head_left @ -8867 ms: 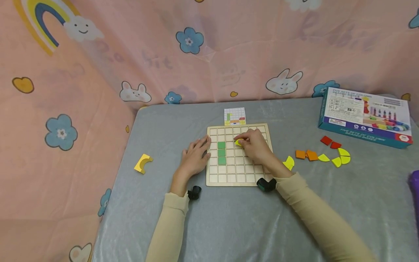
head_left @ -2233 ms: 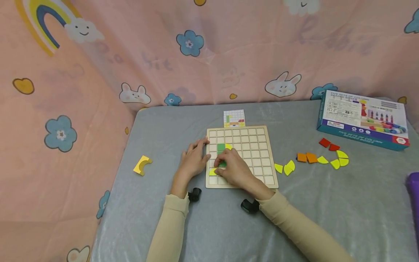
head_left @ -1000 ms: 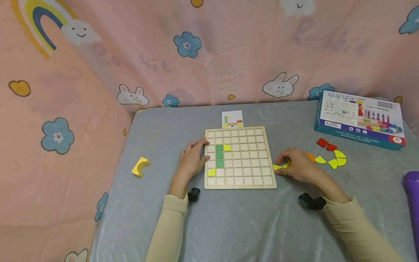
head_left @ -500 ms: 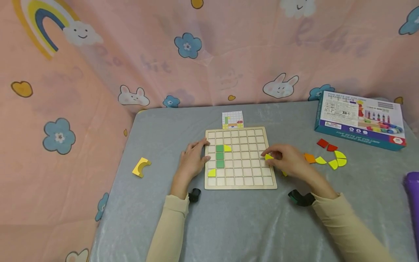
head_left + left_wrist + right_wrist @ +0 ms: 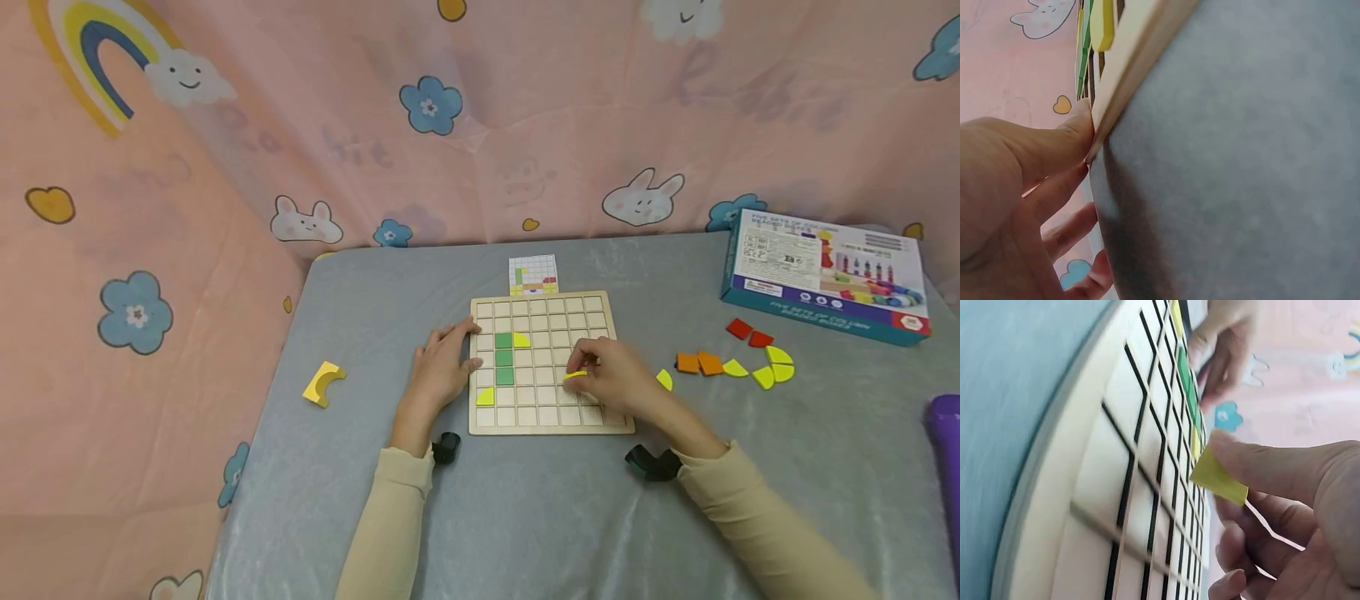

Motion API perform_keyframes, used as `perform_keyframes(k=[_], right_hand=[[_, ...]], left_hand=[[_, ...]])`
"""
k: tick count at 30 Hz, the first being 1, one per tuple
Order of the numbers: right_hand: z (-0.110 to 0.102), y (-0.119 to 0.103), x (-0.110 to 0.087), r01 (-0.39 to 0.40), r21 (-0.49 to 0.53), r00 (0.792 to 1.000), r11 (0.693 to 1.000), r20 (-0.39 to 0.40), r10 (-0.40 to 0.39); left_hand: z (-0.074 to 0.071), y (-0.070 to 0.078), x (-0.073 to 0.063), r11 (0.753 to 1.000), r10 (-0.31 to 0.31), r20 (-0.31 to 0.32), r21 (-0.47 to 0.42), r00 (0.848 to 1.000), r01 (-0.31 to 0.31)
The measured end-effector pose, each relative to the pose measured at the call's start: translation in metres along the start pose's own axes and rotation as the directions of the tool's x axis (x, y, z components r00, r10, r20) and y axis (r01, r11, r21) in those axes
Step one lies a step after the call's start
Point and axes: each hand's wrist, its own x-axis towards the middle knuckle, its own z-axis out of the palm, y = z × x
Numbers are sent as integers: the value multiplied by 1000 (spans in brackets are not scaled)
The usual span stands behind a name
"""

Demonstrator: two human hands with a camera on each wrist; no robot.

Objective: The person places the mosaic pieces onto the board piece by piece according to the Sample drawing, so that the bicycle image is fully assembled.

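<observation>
My right hand (image 5: pixel 617 377) pinches a yellow quarter-circle tile (image 5: pixel 1217 478) between thumb and fingers, just over the right part of the wooden grid board (image 5: pixel 530 415). In the head view that tile shows nearly edge-on. My left hand (image 5: pixel 439 367) lies along the board's left edge, fingers extended; in the left wrist view its thumb (image 5: pixel 1063 140) touches the wooden edge. Three green square tiles (image 5: pixel 504 358) stand in a column on the board. One yellow quarter-circle (image 5: pixel 521 340) sits beside the top green tile, and another yellow quarter-circle (image 5: pixel 485 397) lies lower left.
A small pattern card (image 5: pixel 533 275) touches the board's far edge. Right of the board lie a yellow quarter-circle (image 5: pixel 664 380), orange tiles (image 5: pixel 710 363), red tiles (image 5: pixel 738 328) and more yellow quarter-circles (image 5: pixel 782 372). A printed box (image 5: pixel 828 275) stands back right; a yellow arch block (image 5: pixel 323 383) is left.
My right hand placed a yellow quarter-circle at the board's lower left, then picked up another from the table's right and carried it left over the board. The left hand stays put.
</observation>
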Motion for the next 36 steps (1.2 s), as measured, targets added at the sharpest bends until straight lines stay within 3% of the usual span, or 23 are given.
perform_keyframes(k=[11, 20, 31, 36], right_hand=[[29, -21, 11, 180, 6, 980, 984, 83, -180], [51, -39, 22, 109, 38, 989, 993, 95, -112], [67, -38, 29, 122, -14, 992, 992, 13, -122], [71, -39, 30, 108, -46, 994, 993, 25, -107]], left_hand=[[0, 0, 1, 1000, -4, -27, 9, 1000, 4], [-2, 2, 0, 1000, -1, -30, 25, 1000, 1], [-1, 2, -1, 996, 46, -47, 80, 998, -43], [-2, 2, -1, 995, 56, -53, 90, 997, -51]])
